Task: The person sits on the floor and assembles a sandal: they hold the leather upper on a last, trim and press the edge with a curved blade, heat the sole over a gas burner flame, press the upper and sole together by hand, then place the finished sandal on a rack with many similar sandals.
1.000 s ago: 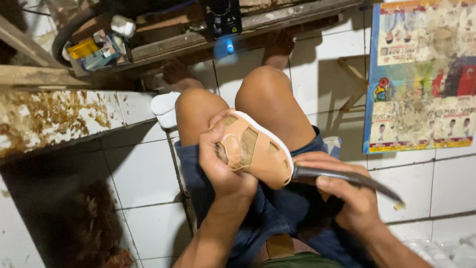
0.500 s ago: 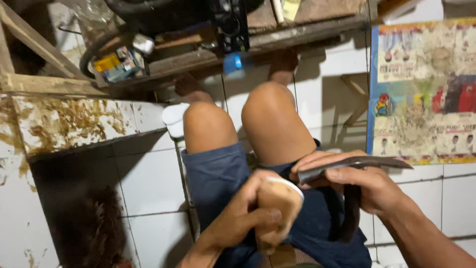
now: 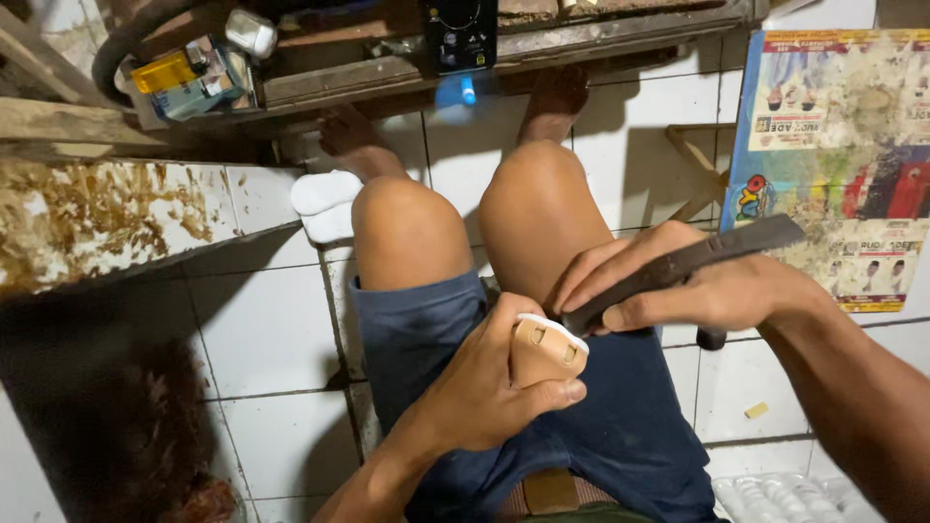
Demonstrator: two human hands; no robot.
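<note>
I sit on the white tiled floor [image 3: 271, 329], knees up. My left hand [image 3: 484, 387] grips the tan shoe sole [image 3: 544, 351] upright on my lap; my right hand [image 3: 697, 286] is closed around the dark rasp [image 3: 688, 260], its tip at the sole's white edge. Trimming looks underway, unfinished. A second ago the sole lay flatter, higher by my knee.

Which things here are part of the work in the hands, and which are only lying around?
In use:
tan sole piece, in left hand
dark flat tool, in right hand

Lying about:
white sole pieces
printed poster
yellow-and-teal packet
</note>
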